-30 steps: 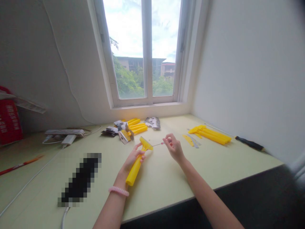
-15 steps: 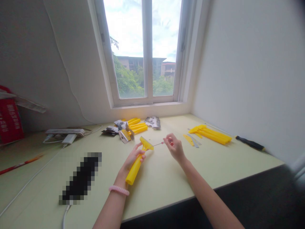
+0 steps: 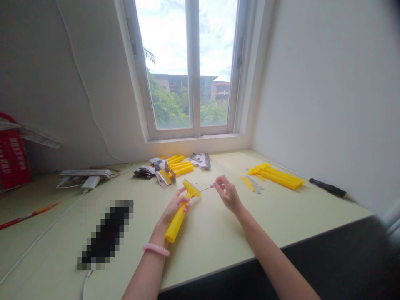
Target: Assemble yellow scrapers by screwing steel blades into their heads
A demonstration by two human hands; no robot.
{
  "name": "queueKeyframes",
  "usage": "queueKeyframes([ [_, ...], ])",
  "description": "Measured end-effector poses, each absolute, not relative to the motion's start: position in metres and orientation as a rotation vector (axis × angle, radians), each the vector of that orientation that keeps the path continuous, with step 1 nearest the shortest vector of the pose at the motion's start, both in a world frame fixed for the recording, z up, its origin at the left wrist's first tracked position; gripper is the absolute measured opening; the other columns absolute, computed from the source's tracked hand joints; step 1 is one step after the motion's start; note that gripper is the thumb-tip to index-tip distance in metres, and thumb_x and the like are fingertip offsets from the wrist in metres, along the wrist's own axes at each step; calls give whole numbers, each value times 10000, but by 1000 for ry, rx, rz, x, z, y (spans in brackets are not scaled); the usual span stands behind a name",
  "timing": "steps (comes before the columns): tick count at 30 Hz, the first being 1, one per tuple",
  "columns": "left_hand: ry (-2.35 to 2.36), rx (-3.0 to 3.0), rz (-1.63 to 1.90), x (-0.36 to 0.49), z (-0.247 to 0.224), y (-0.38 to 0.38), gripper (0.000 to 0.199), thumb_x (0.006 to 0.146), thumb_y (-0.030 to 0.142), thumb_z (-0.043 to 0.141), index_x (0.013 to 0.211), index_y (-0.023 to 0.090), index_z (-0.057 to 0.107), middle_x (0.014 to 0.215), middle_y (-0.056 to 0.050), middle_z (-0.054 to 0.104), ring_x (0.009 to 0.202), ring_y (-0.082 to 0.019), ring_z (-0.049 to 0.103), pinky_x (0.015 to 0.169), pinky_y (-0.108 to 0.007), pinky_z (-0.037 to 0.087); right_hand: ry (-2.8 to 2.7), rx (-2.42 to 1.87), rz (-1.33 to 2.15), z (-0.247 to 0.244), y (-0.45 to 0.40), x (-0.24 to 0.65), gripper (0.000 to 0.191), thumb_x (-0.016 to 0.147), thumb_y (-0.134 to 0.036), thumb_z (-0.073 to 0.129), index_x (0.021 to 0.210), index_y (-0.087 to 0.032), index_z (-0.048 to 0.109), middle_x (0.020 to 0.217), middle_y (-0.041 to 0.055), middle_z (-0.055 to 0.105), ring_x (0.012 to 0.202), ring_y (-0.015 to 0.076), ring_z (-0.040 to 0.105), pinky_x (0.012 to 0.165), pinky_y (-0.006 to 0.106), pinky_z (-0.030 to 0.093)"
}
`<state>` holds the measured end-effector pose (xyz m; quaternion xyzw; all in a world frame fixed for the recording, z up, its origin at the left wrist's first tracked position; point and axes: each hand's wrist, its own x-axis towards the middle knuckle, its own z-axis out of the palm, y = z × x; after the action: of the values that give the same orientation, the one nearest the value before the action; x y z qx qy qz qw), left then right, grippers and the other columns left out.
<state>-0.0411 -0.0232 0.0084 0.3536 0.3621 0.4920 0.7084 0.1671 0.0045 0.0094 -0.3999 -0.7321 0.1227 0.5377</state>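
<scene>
pale table below bright window; left grip holds yellow scraper.

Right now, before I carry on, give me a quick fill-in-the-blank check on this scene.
The left hand holds a scraper coloured ____.
The coiled wristband is coloured ____.
The right hand, holding a thin-shafted tool, has the black-handled tool on its ____ side.

Missing words: yellow; pink; right.
</scene>
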Motion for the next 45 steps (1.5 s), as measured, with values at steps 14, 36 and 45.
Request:
queueKeyframes([
  [14, 798, 824, 1084, -44, 5, -22, 651, 672, 54, 509, 1259, 203, 272, 919, -92, 556, 451, -26, 442, 378, -132, 316, -1721, -1033, 375, 7, 5, 167, 175, 822, -365, 423, 753, -206, 447, 621, -2, 561, 547, 135, 530, 519, 247, 424],
  [36, 778, 789, 1085, -45, 5, -21, 641, 687, 60, 510, 1256, 228, 267, 961, -99, 563, 445, -13, 450, 386, -116, 332, -1681, -965, 351, 11, 2, 165, 185, 810, -360, 454, 767, -186, 500, 663, 11, 579, 587, 120, 539, 512, 227, 455],
  [45, 813, 766, 1106, -42, 9, -24, 638, 675, 43, 503, 1252, 220, 298, 938, -92, 563, 432, -14, 446, 373, -118, 331, -1698, -981, 381, 11, 2, 166, 219, 782, -370, 504, 693, -172, 536, 624, 10, 570, 580, 116, 529, 523, 223, 454],
])
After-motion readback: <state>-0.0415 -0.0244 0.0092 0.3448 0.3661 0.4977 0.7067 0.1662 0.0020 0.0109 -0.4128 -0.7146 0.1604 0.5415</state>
